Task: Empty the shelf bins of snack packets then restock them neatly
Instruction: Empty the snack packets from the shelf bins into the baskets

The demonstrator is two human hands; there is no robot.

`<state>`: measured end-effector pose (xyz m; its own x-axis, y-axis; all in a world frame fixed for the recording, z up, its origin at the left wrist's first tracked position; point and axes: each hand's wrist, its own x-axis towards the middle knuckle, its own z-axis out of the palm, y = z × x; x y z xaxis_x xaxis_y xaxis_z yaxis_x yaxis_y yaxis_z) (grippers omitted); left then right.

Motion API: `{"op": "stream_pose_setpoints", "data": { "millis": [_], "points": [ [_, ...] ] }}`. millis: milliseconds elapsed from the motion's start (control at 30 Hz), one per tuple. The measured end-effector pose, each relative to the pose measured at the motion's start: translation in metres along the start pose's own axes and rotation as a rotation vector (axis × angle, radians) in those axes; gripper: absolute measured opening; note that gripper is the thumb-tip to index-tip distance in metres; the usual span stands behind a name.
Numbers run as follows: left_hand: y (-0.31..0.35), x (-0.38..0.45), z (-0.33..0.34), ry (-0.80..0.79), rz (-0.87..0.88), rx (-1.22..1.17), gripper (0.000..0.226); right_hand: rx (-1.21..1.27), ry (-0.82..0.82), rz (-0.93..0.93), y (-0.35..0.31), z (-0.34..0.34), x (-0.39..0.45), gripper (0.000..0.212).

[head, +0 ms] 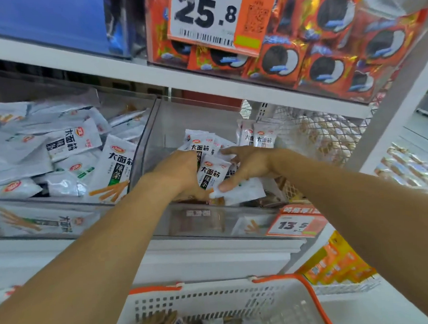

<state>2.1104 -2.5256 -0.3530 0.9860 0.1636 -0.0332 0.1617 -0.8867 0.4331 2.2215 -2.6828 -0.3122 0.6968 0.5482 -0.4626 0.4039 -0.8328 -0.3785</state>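
Observation:
Both my hands reach into the clear plastic bin (156,125) on the middle shelf. My left hand (181,171) grips a bunch of white snack packets (209,172) with black lettering. My right hand (248,166) pinches one white packet (244,192) at the bunch's right side, thumb below and fingers above. Two more white packets (263,133) stand upright against the bin's back right. Brown packets (196,221) lie at the bin's bottom, seen through its front wall.
The bin to the left (62,214) is piled with the same white packets. A white basket with an orange rim (215,298) sits below my arms, holding several packets. Orange cookie packs (326,47) fill the upper shelf. A wire mesh divider (313,134) bounds the right.

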Motion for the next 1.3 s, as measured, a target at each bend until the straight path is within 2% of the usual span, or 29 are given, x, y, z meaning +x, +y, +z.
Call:
{"op": "stream_pose_setpoints", "data": {
  "millis": [67,200,333,433,500,533,633,667,733,767,833,933,1133,1233,1300],
  "points": [
    [-0.001,0.002,0.001,-0.033,-0.008,0.007,0.061,-0.068,-0.005,-0.017,-0.007,0.006,0.003,0.127],
    [0.001,0.001,-0.002,-0.066,-0.027,-0.029,0.063,-0.007,0.104,-0.011,-0.01,0.015,0.013,0.112],
    [0.005,-0.003,-0.007,-0.144,0.02,0.013,0.068,0.056,0.04,-0.049,-0.002,0.023,0.009,0.09],
    [0.007,-0.006,-0.016,-0.216,0.072,0.097,0.09,0.118,0.032,-0.075,0.004,0.02,0.004,0.109],
    [0.007,-0.007,-0.022,-0.22,0.094,0.095,0.091,0.143,0.054,-0.082,0.008,0.016,0.001,0.123],
    [0.007,-0.008,-0.023,-0.211,0.095,0.072,0.089,0.13,0.071,-0.084,0.006,0.015,-0.004,0.122],
    [0.005,-0.012,-0.024,-0.169,0.096,0.027,0.082,0.199,0.011,-0.109,0.005,0.013,-0.022,0.08],
    [0.005,-0.012,-0.024,-0.167,0.1,0.037,0.08,0.227,-0.034,-0.111,0.003,0.013,-0.029,0.086],
    [0.004,-0.015,-0.024,-0.168,0.099,0.045,0.069,0.194,-0.083,-0.112,0.0,0.017,-0.032,0.116],
    [0.004,-0.016,-0.023,-0.168,0.098,0.033,0.062,0.168,-0.076,-0.133,-0.002,0.019,-0.031,0.109],
    [0.004,-0.017,-0.021,-0.153,0.106,-0.003,0.054,0.147,-0.01,-0.2,-0.005,0.023,-0.031,0.076],
    [0.008,-0.022,-0.024,-0.121,0.088,-0.011,0.055,0.104,0.118,-0.285,-0.006,0.025,-0.038,0.056],
    [0.031,-0.046,-0.055,0.115,0.122,-0.044,0.052,-0.009,0.443,-0.44,-0.016,0.007,-0.076,0.044],
    [0.045,-0.073,-0.085,0.234,0.213,-0.083,0.054,-0.031,0.695,-0.485,-0.026,0.006,-0.122,0.041],
    [0.058,-0.096,-0.104,0.253,0.271,-0.132,0.058,0.001,0.813,-0.525,-0.03,0.01,-0.157,0.045]
  ]
}}
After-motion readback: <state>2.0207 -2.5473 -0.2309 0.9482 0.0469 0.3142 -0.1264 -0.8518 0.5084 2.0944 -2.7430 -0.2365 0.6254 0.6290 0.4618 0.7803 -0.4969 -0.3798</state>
